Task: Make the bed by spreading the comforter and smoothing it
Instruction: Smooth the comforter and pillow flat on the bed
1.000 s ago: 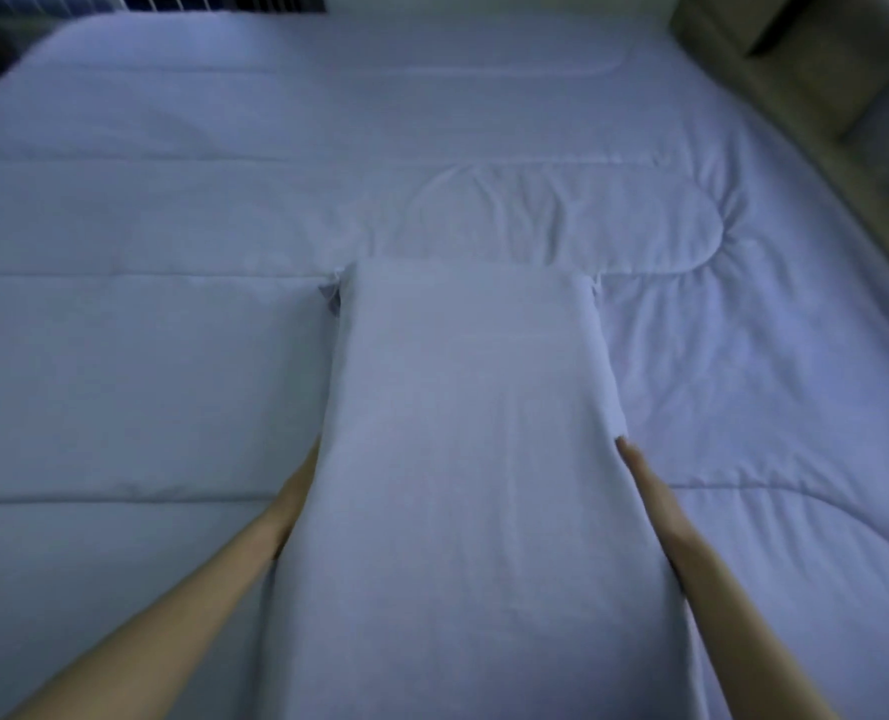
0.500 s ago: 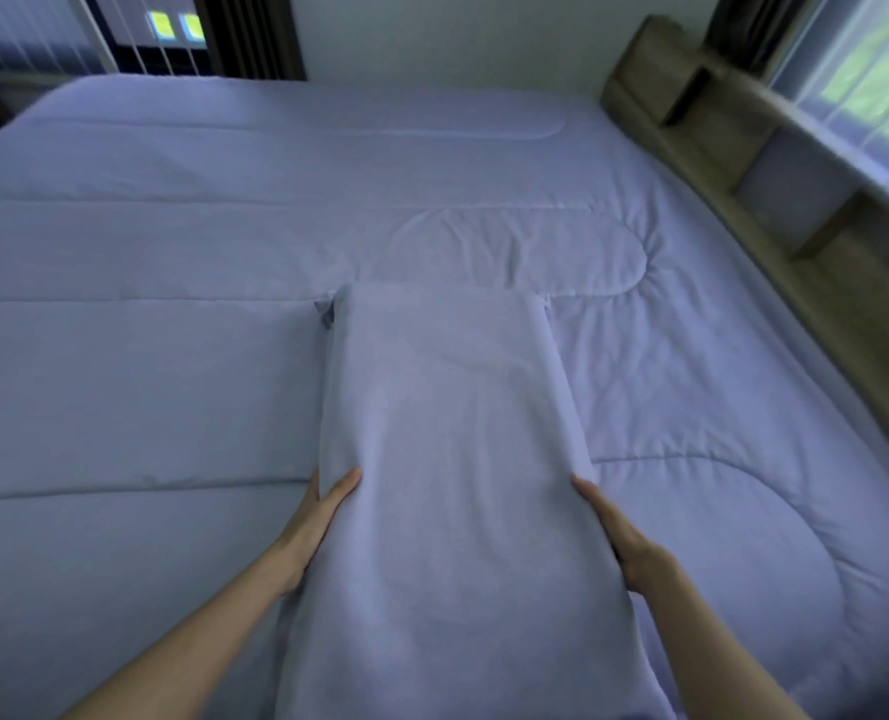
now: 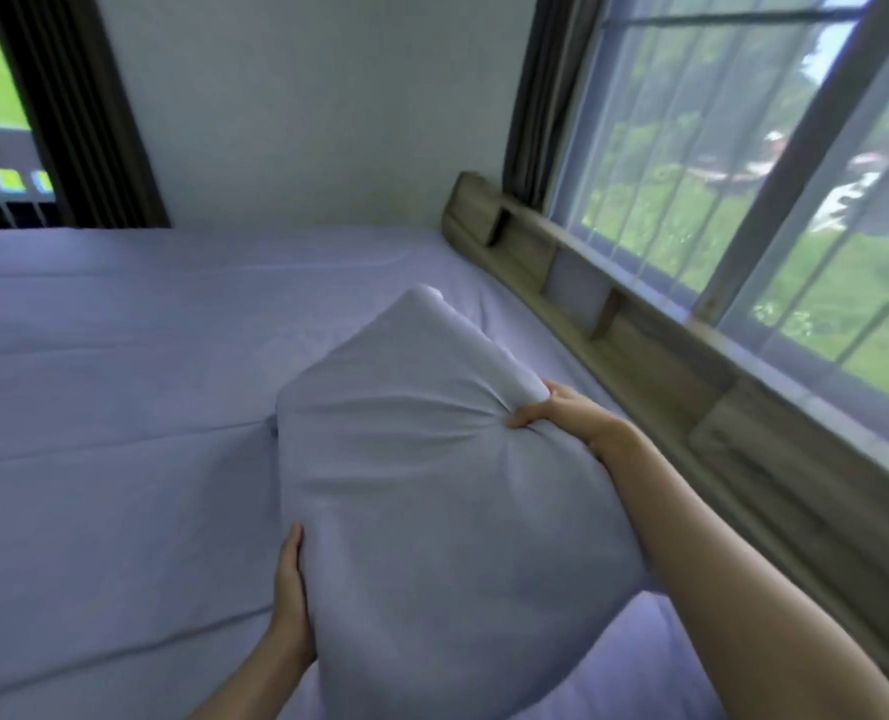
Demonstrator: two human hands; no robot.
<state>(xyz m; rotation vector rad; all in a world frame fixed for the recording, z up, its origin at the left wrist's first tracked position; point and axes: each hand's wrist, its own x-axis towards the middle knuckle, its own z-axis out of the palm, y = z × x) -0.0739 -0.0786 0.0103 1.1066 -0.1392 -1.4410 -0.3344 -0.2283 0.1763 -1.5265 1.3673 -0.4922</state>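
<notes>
A pale lavender comforter (image 3: 110, 418) lies spread flat over the whole bed, with faint stitched lines. A pillow (image 3: 421, 491) in the same pale fabric is lifted off it and tilted toward the headboard. My right hand (image 3: 562, 413) grips the pillow's right edge, bunching the cover into folds. My left hand (image 3: 289, 605) holds its lower left side with the thumb on the front face and the fingers hidden behind.
A wooden headboard shelf (image 3: 640, 356) with open cubbies runs along the bed's right side under a large window (image 3: 743, 174). Dark curtains (image 3: 84, 111) hang at the far left and by the window. A plain wall (image 3: 307, 106) stands beyond the bed.
The pillow lay flat on the comforter with both hands at its sides; now it is lifted and turned toward the headboard. My right hand has bunched its edge, and the view has risen.
</notes>
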